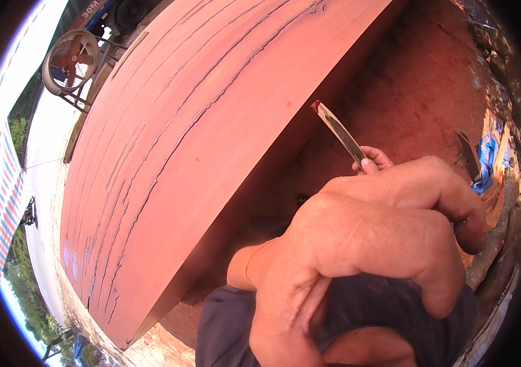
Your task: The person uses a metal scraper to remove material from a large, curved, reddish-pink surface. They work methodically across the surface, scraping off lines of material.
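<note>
I read this as a pause with the tool raised. My left hand (371,159) pinches a thin blade (337,129) by its lower end. The blade is flat, dull metal with a red-stained tip, and it points up and away, just right of the slab (193,140) and not touching it. My right hand (364,244), very near the lens, is clenched on dark cloth (382,300). The slab is broad, smooth reddish wood, split by long dark cracks along the grain. Working its edge would call for a firmer, lower grip. Red soil (431,92) lies to the right.
</note>
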### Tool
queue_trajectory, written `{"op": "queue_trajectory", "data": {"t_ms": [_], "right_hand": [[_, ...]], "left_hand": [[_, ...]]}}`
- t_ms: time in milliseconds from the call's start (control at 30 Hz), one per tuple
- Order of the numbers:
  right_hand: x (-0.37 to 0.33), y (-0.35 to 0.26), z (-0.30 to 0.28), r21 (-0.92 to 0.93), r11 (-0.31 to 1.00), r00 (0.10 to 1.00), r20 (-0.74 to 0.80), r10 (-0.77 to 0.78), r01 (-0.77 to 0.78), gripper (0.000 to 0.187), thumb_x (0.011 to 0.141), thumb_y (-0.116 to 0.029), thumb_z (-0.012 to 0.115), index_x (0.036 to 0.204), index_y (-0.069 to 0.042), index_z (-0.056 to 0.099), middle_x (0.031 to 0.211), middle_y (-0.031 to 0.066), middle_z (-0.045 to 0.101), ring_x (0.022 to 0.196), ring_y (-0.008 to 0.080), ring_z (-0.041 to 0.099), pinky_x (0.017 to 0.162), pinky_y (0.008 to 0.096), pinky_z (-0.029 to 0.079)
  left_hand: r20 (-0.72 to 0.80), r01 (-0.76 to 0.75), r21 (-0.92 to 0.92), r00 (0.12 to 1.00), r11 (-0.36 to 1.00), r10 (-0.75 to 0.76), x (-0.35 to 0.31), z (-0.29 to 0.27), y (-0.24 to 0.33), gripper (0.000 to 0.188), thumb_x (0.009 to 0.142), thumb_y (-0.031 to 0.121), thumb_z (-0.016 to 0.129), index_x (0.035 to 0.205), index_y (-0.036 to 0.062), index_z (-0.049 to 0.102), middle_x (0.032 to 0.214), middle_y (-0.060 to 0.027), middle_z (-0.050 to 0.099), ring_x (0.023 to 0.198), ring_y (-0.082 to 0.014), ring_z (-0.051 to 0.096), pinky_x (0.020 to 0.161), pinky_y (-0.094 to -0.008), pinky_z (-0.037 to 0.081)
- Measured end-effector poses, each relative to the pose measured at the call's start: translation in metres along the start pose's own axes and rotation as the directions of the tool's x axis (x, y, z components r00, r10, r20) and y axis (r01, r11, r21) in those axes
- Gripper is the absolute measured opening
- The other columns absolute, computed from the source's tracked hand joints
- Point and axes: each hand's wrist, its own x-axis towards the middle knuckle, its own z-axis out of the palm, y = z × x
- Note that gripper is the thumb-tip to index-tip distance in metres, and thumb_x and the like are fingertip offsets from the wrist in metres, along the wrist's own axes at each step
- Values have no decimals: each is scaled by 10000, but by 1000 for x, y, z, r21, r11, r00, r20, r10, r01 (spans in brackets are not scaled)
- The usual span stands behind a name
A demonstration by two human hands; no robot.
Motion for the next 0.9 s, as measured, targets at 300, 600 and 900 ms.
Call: {"op": "queue_trajectory", "data": {"t_ms": [300,600,900], "right_hand": [[-24,23,-81,-37,870,804,-364,-470,491,235,1034,-111,591,1225,-3,676,875,54,685,567,42,537,501,191,441],[24,-27,-77,54,931,863,-397,-312,361,239,1027,-84,594,1252,-16,641,908,65,713,550,36,557,484,181,468],[150,-158,-87,-322,895,906,-190,-379,308,252,1000,-32,562,1228,6,664,892,30,709,661,8,544,581,191,422]], "left_hand": [[-28,263,277,964,924,-266,28,-5,-90,316,844,248,812,966,-24,708,1070,-164,693,911,-245,695,786,-318,544],[-348,345,792,933,504,-92,21,-81,-148,77,937,54,702,908,-16,693,989,-137,701,881,-184,663,787,-301,519],[-343,339,939,911,58,229,73,-173,-226,97,872,59,774,922,46,693,959,-129,713,778,-300,691,683,-375,551]]}}
